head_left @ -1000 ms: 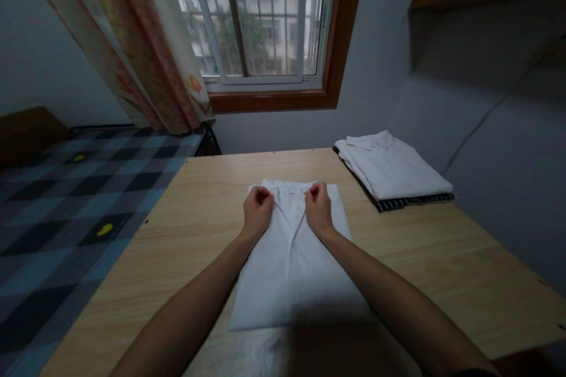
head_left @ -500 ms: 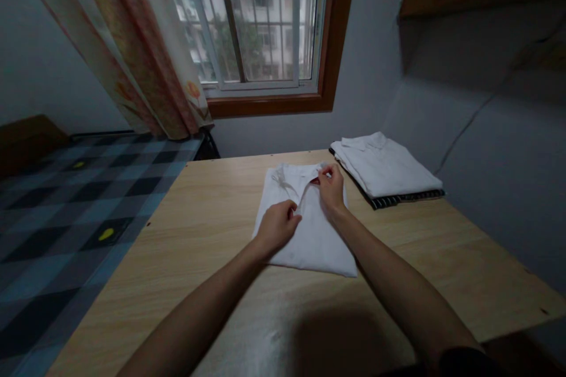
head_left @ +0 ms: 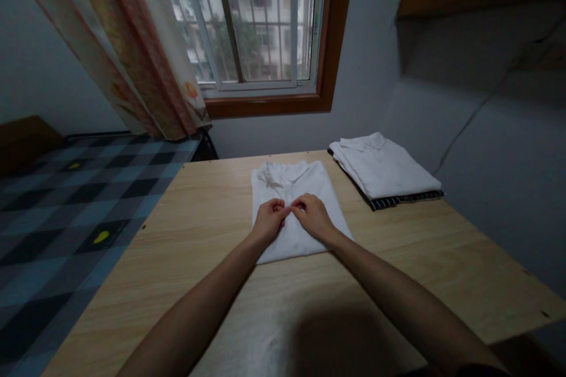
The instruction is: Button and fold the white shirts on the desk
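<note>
A folded white collared shirt (head_left: 305,238) lies on the wooden table (head_left: 198,218) in front of me, its collar towards the window. My left hand (head_left: 269,221) pinches the shirt's front at the middle, below the collar. Beside it, my right hand (head_left: 312,215) pinches the same front edge, and the fingertips of both hands nearly touch. The bit of cloth between the fingers is mostly hidden.
At the table's back right lies a stack of folded clothes (head_left: 384,168), white on top, with a black striped piece (head_left: 389,202) beneath. A bed with a checked cover (head_left: 110,200) stands to the left. Behind are a barred window (head_left: 260,29) and a curtain (head_left: 132,41).
My right hand has come down from the collar to meet my left hand at the shirt's front. The collar now lies flatter, and the shirt has shifted slightly left and away from me.
</note>
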A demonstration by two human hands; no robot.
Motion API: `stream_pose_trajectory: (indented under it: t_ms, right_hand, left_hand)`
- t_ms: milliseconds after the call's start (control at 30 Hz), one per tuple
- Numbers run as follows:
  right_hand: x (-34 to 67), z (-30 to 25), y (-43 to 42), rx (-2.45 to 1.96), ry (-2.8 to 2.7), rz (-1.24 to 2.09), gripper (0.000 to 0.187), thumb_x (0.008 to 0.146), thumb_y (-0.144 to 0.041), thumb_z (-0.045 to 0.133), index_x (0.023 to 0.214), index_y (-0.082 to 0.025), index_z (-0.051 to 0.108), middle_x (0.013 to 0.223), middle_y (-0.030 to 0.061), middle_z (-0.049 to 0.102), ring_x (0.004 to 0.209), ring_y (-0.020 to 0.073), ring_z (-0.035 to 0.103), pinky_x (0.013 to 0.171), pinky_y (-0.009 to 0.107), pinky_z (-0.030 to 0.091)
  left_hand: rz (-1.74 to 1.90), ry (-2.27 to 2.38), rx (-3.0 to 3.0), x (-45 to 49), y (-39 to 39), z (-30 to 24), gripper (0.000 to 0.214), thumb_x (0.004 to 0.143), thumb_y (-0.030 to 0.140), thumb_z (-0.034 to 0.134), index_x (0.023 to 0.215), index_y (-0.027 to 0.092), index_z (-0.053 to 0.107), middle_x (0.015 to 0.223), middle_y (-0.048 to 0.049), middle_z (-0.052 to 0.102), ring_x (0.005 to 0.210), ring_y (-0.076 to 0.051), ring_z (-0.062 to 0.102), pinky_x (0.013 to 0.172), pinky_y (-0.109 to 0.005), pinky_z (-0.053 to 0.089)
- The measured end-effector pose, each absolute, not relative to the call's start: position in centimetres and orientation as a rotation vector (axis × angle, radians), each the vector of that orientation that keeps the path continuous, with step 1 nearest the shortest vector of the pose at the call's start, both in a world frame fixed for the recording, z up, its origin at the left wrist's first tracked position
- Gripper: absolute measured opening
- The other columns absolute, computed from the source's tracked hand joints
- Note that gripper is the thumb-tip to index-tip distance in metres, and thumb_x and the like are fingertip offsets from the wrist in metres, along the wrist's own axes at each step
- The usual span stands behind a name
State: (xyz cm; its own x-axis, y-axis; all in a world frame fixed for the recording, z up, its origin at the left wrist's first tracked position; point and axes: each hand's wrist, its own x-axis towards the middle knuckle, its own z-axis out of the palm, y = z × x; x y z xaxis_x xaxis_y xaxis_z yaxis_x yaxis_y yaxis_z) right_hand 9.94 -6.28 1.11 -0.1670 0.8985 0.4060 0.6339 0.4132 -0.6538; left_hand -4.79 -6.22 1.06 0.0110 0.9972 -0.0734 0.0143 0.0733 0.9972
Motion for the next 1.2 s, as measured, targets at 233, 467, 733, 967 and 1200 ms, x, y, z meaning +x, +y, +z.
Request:
stream_pose_trajectory:
  t_ms: [233, 467, 733, 967, 1200]
  right_hand:
    - [9.9, 0.4, -6.5, -1.244, -1.821, 0.560, 0.005, 0.081, -0.017, 0.063, 0.077, -0.018, 0.066, 0.078, 0.0020, 0.065, 0.076, 0.0158, 0.057, 0.071, 0.027, 0.042]
    - [10.1, 0.0, -6.3, -1.238, -1.774, 0.721, 0.011, 0.081, -0.022, 0.060, 0.072, -0.017, 0.065, 0.071, -0.0002, 0.063, 0.068, 0.0136, 0.055, 0.064, 0.025, 0.039]
    - [10.0, 0.0, -6.5, -1.248, -1.842, 0.597, 0.012, 0.084, -0.023, 0.059, 0.074, -0.018, 0.062, 0.073, 0.0003, 0.062, 0.069, 0.0141, 0.053, 0.064, 0.025, 0.038]
    - [9.3, 0.0, -7.1, -1.385, -1.847, 0.320, 0.012, 0.086, -0.021, 0.060, 0.074, -0.019, 0.061, 0.077, 0.0030, 0.064, 0.080, 0.0189, 0.057, 0.076, 0.030, 0.038]
    - [9.5, -0.2, -7.3, -1.411, -1.860, 0.339, 0.013, 0.090, -0.023, 0.057, 0.079, -0.020, 0.064, 0.083, 0.0047, 0.067, 0.085, 0.0206, 0.058, 0.080, 0.033, 0.037]
  left_hand:
    - [0.960, 1.069, 1.051, -6.0, -5.5, 1.2, 0.041, 0.052, 0.030, 0.084, 0.074, 0.016, 0.052, 0.048, 0.0085, 0.050, 0.036, -0.004, 0.043, 0.035, -0.015, 0.030]
    - [0.908, 1.059, 1.131, -5.9, -5.8, 1.4, 0.037, 0.056, 0.028, 0.083, 0.066, 0.016, 0.049, 0.045, 0.0092, 0.047, 0.034, -0.003, 0.042, 0.036, -0.015, 0.028]
    - [0.952, 1.054, 1.106, -5.9, -5.9, 1.2, 0.036, 0.058, 0.034, 0.082, 0.071, 0.015, 0.055, 0.046, 0.0061, 0.051, 0.037, -0.005, 0.045, 0.037, -0.016, 0.032]
    - [1.113, 1.142, 1.105, -4.9, -6.2, 1.0, 0.034, 0.056, 0.037, 0.079, 0.069, 0.015, 0.057, 0.049, 0.0059, 0.050, 0.040, -0.005, 0.041, 0.036, -0.017, 0.029]
    - [1.117, 1.223, 1.356, -4.9, -6.7, 1.2, 0.029, 0.065, 0.041, 0.071, 0.071, 0.014, 0.062, 0.049, 0.0054, 0.050, 0.040, -0.006, 0.039, 0.038, -0.019, 0.029]
